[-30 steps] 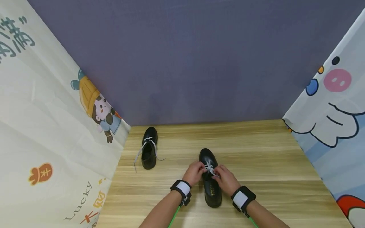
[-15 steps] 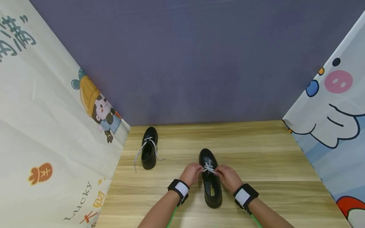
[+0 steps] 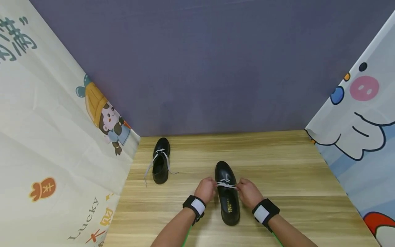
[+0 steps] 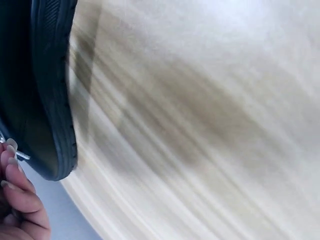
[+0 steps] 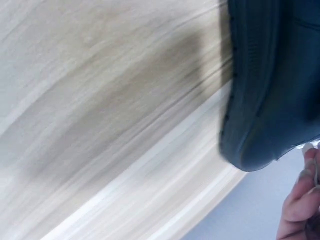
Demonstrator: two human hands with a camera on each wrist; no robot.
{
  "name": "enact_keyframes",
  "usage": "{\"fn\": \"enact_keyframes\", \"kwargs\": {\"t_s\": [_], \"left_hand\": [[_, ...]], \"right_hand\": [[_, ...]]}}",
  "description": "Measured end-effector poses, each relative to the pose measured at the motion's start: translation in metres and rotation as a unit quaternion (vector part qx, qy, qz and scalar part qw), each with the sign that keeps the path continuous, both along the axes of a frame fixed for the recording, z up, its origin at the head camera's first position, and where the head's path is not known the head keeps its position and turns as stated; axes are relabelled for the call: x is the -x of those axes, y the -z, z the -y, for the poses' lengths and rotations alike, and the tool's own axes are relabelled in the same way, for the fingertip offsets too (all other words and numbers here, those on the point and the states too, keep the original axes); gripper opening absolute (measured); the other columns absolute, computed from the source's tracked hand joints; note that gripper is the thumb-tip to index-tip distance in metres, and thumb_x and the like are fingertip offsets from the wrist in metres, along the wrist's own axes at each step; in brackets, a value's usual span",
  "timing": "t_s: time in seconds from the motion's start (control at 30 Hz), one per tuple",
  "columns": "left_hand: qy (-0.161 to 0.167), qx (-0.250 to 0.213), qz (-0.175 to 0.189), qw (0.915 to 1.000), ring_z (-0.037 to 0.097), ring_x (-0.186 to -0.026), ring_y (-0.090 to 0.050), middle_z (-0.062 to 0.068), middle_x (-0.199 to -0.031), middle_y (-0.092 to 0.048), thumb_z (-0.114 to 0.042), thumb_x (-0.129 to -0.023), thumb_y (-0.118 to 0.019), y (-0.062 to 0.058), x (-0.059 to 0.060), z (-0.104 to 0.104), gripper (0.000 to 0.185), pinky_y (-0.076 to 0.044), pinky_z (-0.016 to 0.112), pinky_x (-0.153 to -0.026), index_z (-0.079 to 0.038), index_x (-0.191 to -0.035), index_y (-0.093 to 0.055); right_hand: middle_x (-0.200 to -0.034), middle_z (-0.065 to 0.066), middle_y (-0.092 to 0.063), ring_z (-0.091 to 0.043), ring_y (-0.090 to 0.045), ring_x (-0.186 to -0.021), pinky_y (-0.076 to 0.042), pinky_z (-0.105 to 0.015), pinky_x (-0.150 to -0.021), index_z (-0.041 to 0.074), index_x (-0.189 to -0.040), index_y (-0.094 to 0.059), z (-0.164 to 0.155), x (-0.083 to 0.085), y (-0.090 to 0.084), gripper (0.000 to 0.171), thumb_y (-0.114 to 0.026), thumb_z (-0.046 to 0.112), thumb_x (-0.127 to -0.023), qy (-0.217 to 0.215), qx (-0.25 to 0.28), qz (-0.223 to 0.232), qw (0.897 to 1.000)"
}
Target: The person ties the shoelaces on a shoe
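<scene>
A black leather shoe (image 3: 223, 169) lies with its toe pointing away, between my two hands. Its white shoelace (image 3: 226, 185) is stretched sideways across the instep in a nearly straight line. My left hand (image 3: 205, 189) pinches one lace end at the shoe's left side. At the right side, my right hand (image 3: 249, 192) pinches the other end. In the left wrist view, curled fingers (image 4: 22, 192) sit close to the shoe's upper, with a bit of lace at the tips. The right wrist view catches the shoe's side (image 5: 255, 90) and part of the right hand (image 5: 300, 205).
To the left stands a second black shoe (image 3: 160, 173), its white laces (image 3: 167, 159) hanging loose on both sides. Wood-grain table (image 3: 277, 164) lies under everything. A grey-blue panel (image 3: 216, 68) rises behind, with printed curtains (image 3: 46, 130) at the sides.
Both hands have moved slightly outward from the shoe. The lace between them is now drawn out longer and straighter across the instep. The second shoe stays put.
</scene>
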State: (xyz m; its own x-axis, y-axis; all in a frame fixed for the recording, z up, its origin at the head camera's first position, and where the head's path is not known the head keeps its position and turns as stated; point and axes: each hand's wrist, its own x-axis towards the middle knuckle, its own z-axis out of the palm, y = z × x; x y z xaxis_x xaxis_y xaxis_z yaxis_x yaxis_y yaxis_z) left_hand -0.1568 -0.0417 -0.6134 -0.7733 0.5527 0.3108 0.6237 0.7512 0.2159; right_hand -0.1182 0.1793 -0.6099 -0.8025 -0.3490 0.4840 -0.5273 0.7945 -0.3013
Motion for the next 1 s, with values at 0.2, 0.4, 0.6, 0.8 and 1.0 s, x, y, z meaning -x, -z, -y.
{"fn": "enact_keyframes", "kwargs": {"t_s": [0.2, 0.4, 0.6, 0.8, 1.0], "left_hand": [[-0.011, -0.015, 0.013, 0.9997, 0.009, -0.056, -0.051, -0.004, -0.063, -0.049, -0.002, -0.082, -0.072, 0.006, -0.003, 0.001, 0.021, -0.041, 0.022, -0.05, -0.013, -0.064, -0.067], [-0.017, -0.032, 0.012, 0.9993, 0.009, -0.055, -0.049, -0.004, -0.062, -0.048, 0.0, -0.08, -0.071, 0.011, -0.005, 0.001, 0.025, -0.04, 0.021, -0.05, -0.014, -0.06, -0.063], [-0.007, -0.107, 0.053, 0.9929, 0.009, -0.064, -0.057, -0.002, -0.069, -0.058, -0.005, -0.09, -0.071, 0.011, -0.006, 0.003, 0.015, -0.047, 0.019, -0.059, -0.009, -0.075, -0.072], [-0.023, -0.182, 0.091, 0.9788, 0.008, -0.069, -0.057, -0.002, -0.075, -0.06, -0.009, -0.09, -0.074, 0.008, -0.006, 0.001, 0.006, -0.047, 0.019, -0.063, -0.008, -0.084, -0.074], [-0.036, -0.196, 0.096, 0.9752, 0.005, -0.066, -0.052, -0.003, -0.073, -0.058, -0.011, -0.088, -0.077, 0.004, -0.006, 0.0, 0.005, -0.044, 0.018, -0.059, -0.009, -0.085, -0.074]], "right_hand": [[-0.067, 0.006, -0.037, -0.016, -0.048, -0.058, -0.044, -0.031, -0.054, 0.007, -0.065, -0.064, -0.004, 0.0, 0.005, 0.025, -0.082, -0.009, -0.07, -0.005, -0.004, -0.013, 1.0], [-0.067, 0.006, -0.038, -0.015, -0.048, -0.059, -0.044, -0.03, -0.054, 0.008, -0.065, -0.064, -0.006, 0.0, 0.007, 0.024, -0.082, -0.008, -0.069, -0.012, -0.007, -0.01, 1.0], [-0.078, 0.004, -0.053, -0.012, -0.054, -0.072, -0.048, -0.029, -0.063, 0.006, -0.085, -0.074, -0.01, -0.003, 0.002, 0.013, -0.084, 0.002, -0.077, -0.003, 0.02, 0.042, 0.999], [-0.086, 0.006, -0.056, -0.011, -0.053, -0.079, -0.047, -0.03, -0.067, 0.012, -0.091, -0.073, -0.004, -0.004, -0.008, 0.013, -0.082, 0.016, -0.083, 0.006, 0.067, 0.058, 0.996], [-0.076, 0.012, -0.05, 0.0, -0.046, -0.064, -0.041, -0.021, -0.055, 0.014, -0.088, -0.065, 0.011, -0.003, -0.007, 0.015, -0.08, 0.019, -0.086, 0.003, 0.083, 0.123, 0.989]]}}
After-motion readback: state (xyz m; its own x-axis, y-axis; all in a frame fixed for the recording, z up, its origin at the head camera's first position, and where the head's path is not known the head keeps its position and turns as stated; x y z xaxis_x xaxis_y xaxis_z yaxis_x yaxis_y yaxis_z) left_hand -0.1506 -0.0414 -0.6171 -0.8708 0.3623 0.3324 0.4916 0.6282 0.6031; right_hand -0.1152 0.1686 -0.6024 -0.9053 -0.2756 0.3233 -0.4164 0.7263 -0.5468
